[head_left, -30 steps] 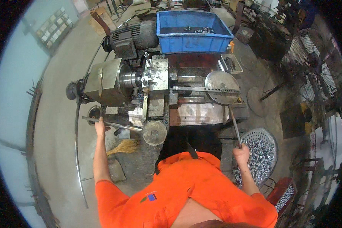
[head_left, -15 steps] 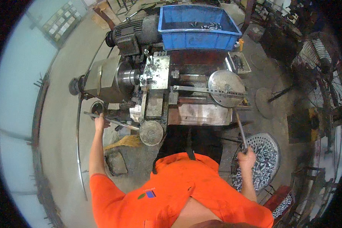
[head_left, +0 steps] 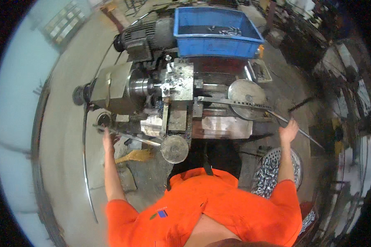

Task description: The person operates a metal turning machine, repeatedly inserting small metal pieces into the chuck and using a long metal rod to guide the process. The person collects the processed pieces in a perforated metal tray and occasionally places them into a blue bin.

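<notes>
The right hand (head_left: 289, 131) clasps one long rod (head_left: 278, 117) well out from its disc (head_left: 246, 89), probably for leverage; the left hand (head_left: 108, 140), wide apart, meets another rod (head_left: 142, 139), its grip too blurred to tell.

Left of the headstock (head_left: 115, 91), open floor (head_left: 62, 123) offered passage, crossed by a long thin rod (head_left: 86, 175). On the near side, the small disc (head_left: 174, 149) jutted toward the person, narrowing the gap between the left handle (head_left: 132, 137) and the right handle (head_left: 307, 135). The large disc (head_left: 243, 89) obstructed the right; the blue bin (head_left: 218, 46) blocked the far side, and a basket (head_left: 273, 156) the near right.
</notes>
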`<state>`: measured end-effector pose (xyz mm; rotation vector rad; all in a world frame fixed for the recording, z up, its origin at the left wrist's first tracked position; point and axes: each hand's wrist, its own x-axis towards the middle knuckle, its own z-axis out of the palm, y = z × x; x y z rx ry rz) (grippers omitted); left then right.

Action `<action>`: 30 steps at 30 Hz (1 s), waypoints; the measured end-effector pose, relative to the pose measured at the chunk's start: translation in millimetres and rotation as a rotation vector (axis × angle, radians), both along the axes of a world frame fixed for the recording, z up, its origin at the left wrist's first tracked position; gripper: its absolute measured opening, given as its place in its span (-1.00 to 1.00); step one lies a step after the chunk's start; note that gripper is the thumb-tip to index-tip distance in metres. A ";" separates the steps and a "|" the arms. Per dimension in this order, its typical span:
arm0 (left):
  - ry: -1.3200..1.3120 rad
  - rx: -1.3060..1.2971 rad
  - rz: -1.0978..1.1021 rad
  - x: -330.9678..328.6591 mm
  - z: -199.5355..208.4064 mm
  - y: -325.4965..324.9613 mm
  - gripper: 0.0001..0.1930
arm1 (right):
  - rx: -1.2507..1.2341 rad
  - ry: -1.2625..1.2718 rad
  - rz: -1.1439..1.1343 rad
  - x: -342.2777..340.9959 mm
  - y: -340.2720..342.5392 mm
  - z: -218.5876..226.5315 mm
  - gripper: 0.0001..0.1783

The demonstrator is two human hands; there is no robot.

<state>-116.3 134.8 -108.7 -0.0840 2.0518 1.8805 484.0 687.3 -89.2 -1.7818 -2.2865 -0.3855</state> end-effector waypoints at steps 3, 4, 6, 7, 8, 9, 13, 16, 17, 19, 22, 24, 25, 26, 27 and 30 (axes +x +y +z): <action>-0.059 -0.135 0.017 -11.7 -51.0 -43.2 -0.41 | 0.138 0.312 0.281 -8.9 -56.0 -22.3 -0.06; 0.036 -0.321 -0.138 -9.1 -69.6 -52.0 -0.49 | -0.068 0.398 0.260 -19.1 -77.8 -9.4 -0.08; 0.468 -0.737 -0.422 2.8 -91.6 -35.6 -0.57 | -0.148 0.410 0.265 -21.8 -112.5 -3.4 -0.21; 0.506 -0.985 -0.648 13.4 -73.2 -6.8 -0.57 | -0.125 0.439 0.271 -20.0 -123.2 -6.0 -0.31; 0.647 -1.138 -0.692 11.8 -80.8 -8.2 -0.56 | -0.189 0.501 0.286 -24.8 -129.9 -5.7 -0.38; 0.792 -1.289 -0.729 13.6 -91.6 -13.4 -0.55 | -0.253 0.564 0.303 -30.7 -135.1 -5.0 -0.43; 0.411 -1.318 -0.479 45.1 -92.1 34.4 -0.52 | -0.334 0.573 0.353 -45.8 -153.6 5.7 -0.57; 0.274 -1.236 -0.095 50.6 -170.5 27.0 -0.41 | -0.401 0.606 0.380 -70.4 -167.0 25.3 -0.63; 0.456 -1.280 -0.056 41.1 -196.3 23.8 -0.37 | -0.418 0.641 0.390 -74.0 -168.2 25.1 -0.65; 0.360 -1.094 -0.389 32.5 -180.5 5.2 -0.43 | -0.434 0.634 0.434 -79.0 -165.9 33.5 -0.66; 0.510 -1.296 -0.832 14.0 -133.1 -9.9 -0.47 | -0.395 0.658 0.524 -82.2 -149.7 36.0 -0.66; 0.488 -1.489 -0.866 15.0 -118.2 -6.2 -0.48 | -0.419 0.604 0.524 -104.7 -142.6 61.7 -0.66; 0.404 -1.592 -0.816 21.2 -115.2 -1.5 -0.48 | -0.372 0.575 0.559 -115.9 -138.4 70.1 -0.66; 0.436 -1.519 -0.807 26.0 -109.8 -1.1 -0.49 | -0.391 0.631 0.642 -129.4 -134.1 80.7 -0.67; 0.466 -1.447 -0.795 32.2 -103.9 -4.7 -0.51 | -0.404 0.628 0.686 -145.8 -130.7 92.3 -0.66; 0.396 -1.272 -0.698 20.0 -81.2 -25.6 -0.54 | -0.400 0.630 0.840 -211.8 -134.2 122.8 -0.63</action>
